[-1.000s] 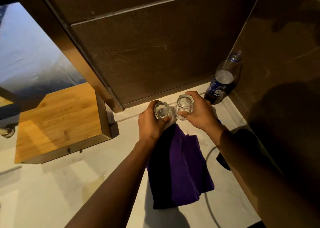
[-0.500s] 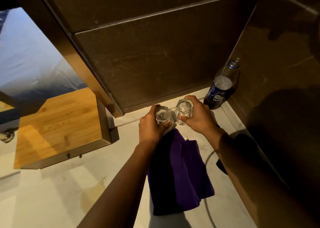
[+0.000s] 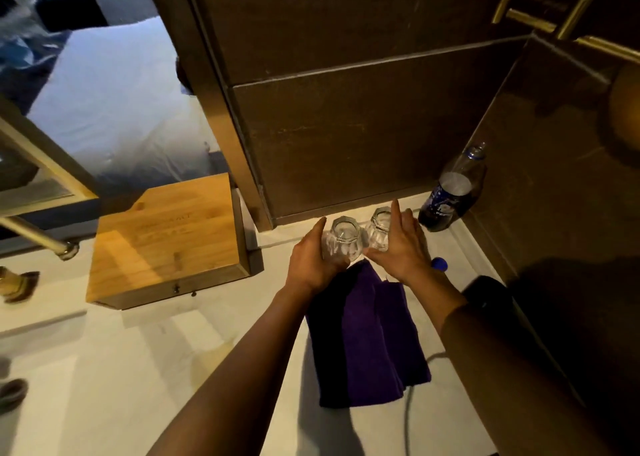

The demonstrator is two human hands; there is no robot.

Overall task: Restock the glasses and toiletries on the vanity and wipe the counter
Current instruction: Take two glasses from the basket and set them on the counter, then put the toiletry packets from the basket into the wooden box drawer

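Observation:
Two clear faceted glasses stand side by side at the back of the white vanity counter [image 3: 138, 369], close to the dark wall. My left hand [image 3: 311, 261] curls around the left glass [image 3: 343, 237], thumb raised along its side. My right hand [image 3: 403, 251] is beside the right glass [image 3: 379, 228] with its fingers spread and straightened, barely touching it. A folded purple cloth [image 3: 370, 334] lies on the counter just in front of the glasses, under my wrists.
A wooden box [image 3: 166, 240] sits to the left of the glasses. A plastic soda bottle [image 3: 450, 195] leans in the back right corner, with a blue cap [image 3: 439, 264] near it. A black object [image 3: 485, 296] and a cable [image 3: 408, 403] lie along the right wall.
My right hand's fingers have opened away from the right glass, and my left thumb has lifted. Both glasses now rest on the counter. The view has tilted upward.

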